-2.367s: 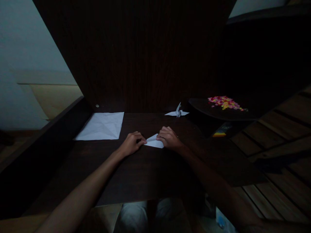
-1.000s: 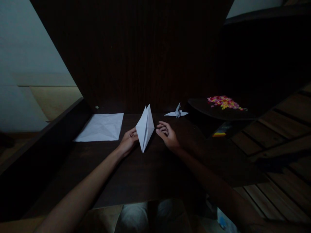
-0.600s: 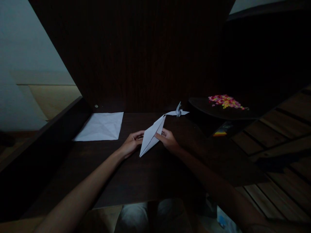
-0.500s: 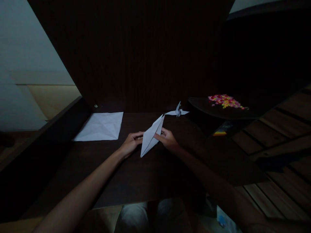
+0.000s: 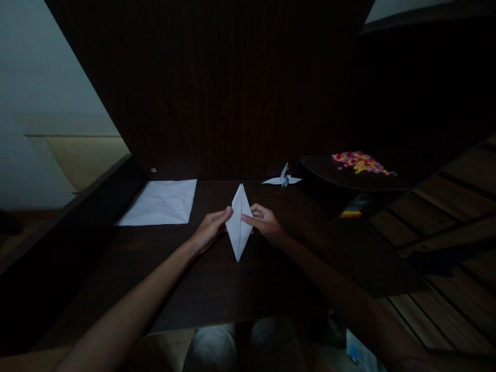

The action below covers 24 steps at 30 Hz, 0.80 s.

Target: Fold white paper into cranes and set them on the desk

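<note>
Diamond (image 5: 237,237) of folded white paper, over the middle of the tabletop (image 5: 201,294), lifted or resting hard to tell. Held by left hand (image 5: 211,227) at 9 o'clock, with thumb at the edge and fingers mostly hidden, and by right hand (image 5: 265,222) at 3 o'clock, with thumb on the face, close to the centre slit. By the look of it, mid-fold: squaring flaps and firming creases. Next, likely to call for a steady left grip, light right fingers and flaps meeting evenly along the slit. Crisp, matte, long-pointed at 12 and 6 o'clock, with upper tip seemingly split. At 2 o'clock, white paper bird (image 5: 284,180), sharp-winged; between 9 and 10, pale sheet (image 5: 160,202), flat, creased, faintly rumpled; beyond the bird, pink and yellow pile (image 5: 360,162), grainy, on a dark, curved-edged shelf (image 5: 320,169).
</note>
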{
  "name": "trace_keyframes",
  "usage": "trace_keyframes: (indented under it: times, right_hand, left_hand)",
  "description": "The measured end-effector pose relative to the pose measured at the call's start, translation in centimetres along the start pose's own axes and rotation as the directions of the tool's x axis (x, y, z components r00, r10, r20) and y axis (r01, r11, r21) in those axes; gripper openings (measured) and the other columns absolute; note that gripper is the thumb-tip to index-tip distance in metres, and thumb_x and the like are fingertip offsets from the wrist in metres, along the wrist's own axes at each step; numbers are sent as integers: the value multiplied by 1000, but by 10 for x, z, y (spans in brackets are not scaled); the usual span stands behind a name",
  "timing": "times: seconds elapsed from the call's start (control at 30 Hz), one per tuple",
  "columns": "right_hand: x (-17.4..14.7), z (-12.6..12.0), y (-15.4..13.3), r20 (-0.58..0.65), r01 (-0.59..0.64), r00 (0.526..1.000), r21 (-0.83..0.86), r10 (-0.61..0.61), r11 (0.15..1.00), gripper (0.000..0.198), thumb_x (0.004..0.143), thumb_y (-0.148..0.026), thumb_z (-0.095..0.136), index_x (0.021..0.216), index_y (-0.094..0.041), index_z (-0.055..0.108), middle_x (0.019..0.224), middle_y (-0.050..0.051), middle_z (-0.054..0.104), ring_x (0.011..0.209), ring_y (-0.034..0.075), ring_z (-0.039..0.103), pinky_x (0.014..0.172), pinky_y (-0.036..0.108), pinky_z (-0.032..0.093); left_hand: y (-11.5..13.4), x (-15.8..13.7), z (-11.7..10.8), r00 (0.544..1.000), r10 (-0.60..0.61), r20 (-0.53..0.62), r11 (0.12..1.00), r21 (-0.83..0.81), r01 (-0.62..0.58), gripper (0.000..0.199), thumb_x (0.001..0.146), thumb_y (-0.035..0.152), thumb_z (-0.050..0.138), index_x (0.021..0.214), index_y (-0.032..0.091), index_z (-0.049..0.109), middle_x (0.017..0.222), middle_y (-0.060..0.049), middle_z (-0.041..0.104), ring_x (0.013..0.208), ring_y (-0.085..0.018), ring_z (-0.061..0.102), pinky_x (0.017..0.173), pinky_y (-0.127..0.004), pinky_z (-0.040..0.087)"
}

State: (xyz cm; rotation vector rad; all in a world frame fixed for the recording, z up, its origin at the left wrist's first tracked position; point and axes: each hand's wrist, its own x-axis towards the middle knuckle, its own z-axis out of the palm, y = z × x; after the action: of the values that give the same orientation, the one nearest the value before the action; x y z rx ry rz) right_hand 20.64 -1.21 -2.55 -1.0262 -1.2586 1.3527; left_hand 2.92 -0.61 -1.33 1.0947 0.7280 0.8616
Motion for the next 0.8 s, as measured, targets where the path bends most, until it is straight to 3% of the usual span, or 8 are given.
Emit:
trace_keyframes:
  times: [0.13, 0.33, 0.53, 0.7, 0.8]
  right_hand:
    - [-1, 1, -2, 20, 0, 1000, 15, 0, 1000, 35, 60, -40, 76, 69, -18, 50, 63, -3, 60, 50, 10, 55, 38, 20, 42]
    - [-3, 3, -2, 36, -36, 999, 19, 36, 999, 34, 61, -40, 75, 73, -18, 53, 62, -3, 62, 48, 11, 56, 38, 21, 42]
    - [-2, 4, -3, 43, -96, 995, 56, 94, 994, 38, 57, -34, 78, 85, -16, 61, 74, 2, 69, 64, 16, 64, 57, 26, 49]
    - [0, 1, -5, -5, -99, 995, 71, 100, 993, 39, 57, -32, 78, 88, -15, 64, 81, 4, 71, 70, 17, 66, 65, 28, 50]
    - [0, -1, -6, -33, -91, 995, 87, 94, 992, 37, 57, -31, 78, 88, -15, 65, 84, 5, 71, 72, 18, 66, 67, 28, 50]
  left_hand:
    - [0, -1, 0, 998, 13, -54, 994, 109, -7, 40, 64, 35, 76, 95, 11, 67, 84, -7, 72, 75, -20, 67, 75, -32, 49]
    - [0, -2, 0, 996, -21, -84, 989, 145, 33, 35, 64, 32, 76, 91, 11, 68, 81, -5, 72, 69, -18, 65, 65, -27, 48]
    - [2, -5, 5, 998, -55, -33, 983, 175, 60, 34, 64, 31, 75, 92, 12, 69, 79, -5, 72, 70, -18, 64, 65, -26, 47]
    - [-1, -1, 2, 995, -88, -39, 990, -110, 83, 27, 72, 33, 66, 82, 8, 68, 75, -10, 71, 71, -19, 65, 71, -29, 49]
    - [-1, 1, -2, 991, -126, 32, 962, -240, 130, 25, 74, 28, 60, 83, 6, 68, 75, -12, 70, 69, -19, 66, 69, -29, 51]
